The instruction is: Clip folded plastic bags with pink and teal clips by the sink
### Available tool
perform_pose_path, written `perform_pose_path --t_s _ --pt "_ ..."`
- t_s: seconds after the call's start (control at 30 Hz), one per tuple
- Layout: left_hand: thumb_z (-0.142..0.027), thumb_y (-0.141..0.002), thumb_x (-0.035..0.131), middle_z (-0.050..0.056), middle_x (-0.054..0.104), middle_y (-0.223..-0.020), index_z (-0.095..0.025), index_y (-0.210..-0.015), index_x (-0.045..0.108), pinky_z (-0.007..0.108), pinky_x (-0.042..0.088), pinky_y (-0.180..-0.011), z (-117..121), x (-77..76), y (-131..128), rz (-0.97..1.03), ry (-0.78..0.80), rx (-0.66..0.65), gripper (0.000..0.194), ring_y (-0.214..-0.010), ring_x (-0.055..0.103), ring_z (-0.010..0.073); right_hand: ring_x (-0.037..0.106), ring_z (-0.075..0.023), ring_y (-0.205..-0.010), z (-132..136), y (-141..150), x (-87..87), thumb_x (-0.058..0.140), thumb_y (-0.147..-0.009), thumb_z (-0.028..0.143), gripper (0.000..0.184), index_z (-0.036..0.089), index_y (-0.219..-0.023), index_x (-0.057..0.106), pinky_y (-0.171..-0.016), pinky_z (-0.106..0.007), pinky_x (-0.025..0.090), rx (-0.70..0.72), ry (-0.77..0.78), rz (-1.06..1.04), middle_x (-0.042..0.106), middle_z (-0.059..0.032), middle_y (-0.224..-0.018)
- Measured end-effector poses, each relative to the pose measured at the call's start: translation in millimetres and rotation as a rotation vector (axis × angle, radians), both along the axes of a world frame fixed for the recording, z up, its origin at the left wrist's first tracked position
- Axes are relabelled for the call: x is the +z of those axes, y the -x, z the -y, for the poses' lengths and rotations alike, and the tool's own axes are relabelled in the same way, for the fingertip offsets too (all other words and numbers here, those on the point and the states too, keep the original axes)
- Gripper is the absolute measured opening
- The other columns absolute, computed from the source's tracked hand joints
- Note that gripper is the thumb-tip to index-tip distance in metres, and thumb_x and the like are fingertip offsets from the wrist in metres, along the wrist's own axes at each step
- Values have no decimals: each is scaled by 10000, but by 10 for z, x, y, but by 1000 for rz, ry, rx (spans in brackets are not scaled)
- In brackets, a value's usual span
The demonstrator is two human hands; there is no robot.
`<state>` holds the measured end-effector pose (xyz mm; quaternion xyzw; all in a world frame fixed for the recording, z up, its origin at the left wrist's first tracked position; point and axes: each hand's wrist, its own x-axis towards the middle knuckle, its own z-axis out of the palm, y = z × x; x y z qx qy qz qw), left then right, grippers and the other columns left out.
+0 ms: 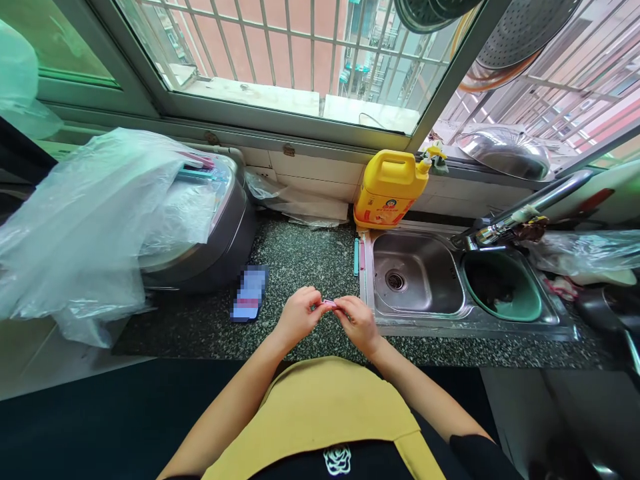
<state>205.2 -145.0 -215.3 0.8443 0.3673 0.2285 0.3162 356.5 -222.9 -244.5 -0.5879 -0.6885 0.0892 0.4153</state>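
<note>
Both hands meet over the dark speckled counter (305, 260), just left of the sink. My left hand (299, 313) and my right hand (356, 320) pinch a small pink object (329, 303) between their fingertips. What the object is, I cannot make out. A blurred flat item (249, 293) lies on the counter to the left of my hands.
A steel sink (417, 277) holds a green basin (505, 290) under a tap (530, 210). A yellow jug (389, 190) stands behind the sink. A rice cooker (220, 233) under clear plastic bags (85, 227) fills the left. A steel lid (505, 150) rests on the sill.
</note>
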Motion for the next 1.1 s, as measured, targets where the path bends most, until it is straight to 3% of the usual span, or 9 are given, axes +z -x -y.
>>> perform_pose_path --t_s 0.4,0.6,0.7,0.83,1.0,1.1 --pt "-346 -847 481 -6 479 -592 -183 -548 420 241 345 -593 -1 12 -10 -1 -90 23 346 -620 442 129 588 -153 -810 -33 24 -1 490 -858 193 150 196 -923 626 -720 -283 504 -37 23 -26 643 -55 -845" --pt "-293 -824 513 0 514 -613 -186 -559 453 245 361 -613 -128 -96 -96 -12 -85 45 292 -643 471 136 590 -154 -776 -119 -15 -76 489 -857 222 147 182 -889 628 -711 -270 479 -86 82 -20 650 -56 -811" --pt "-261 -779 568 1 562 -653 -183 -619 520 242 381 -631 -316 -240 -298 -40 30 88 184 -657 507 134 602 -148 -732 -247 -94 -177 484 -854 235 161 169 -866 630 -675 -245 459 -170 222 44 659 -53 -781" --pt "-228 -757 576 5 607 -677 -176 -726 589 231 392 -606 -622 -475 -754 -121 227 151 62 -642 544 132 623 -161 -703 -550 -261 -323 460 -859 293 231 163 -784 635 -626 -234 425 -365 518 233 672 -62 -751" --pt "-202 -767 560 51 677 -801 -142 -876 629 217 433 -666 -932 -736 -1263 -150 468 230 142 -728 612 139 648 -208 -791 -1043 -507 -441 428 -865 352 284 157 -903 631 -653 -267 430 -506 779 340 687 -113 -851" --pt "-205 -804 514 88 691 -872 -122 -891 644 229 450 -703 -1035 -856 -1426 -155 505 260 177 -789 632 158 648 -245 -843 -1298 -657 -512 417 -880 343 313 135 -982 627 -722 -323 441 -489 836 312 678 -169 -891"
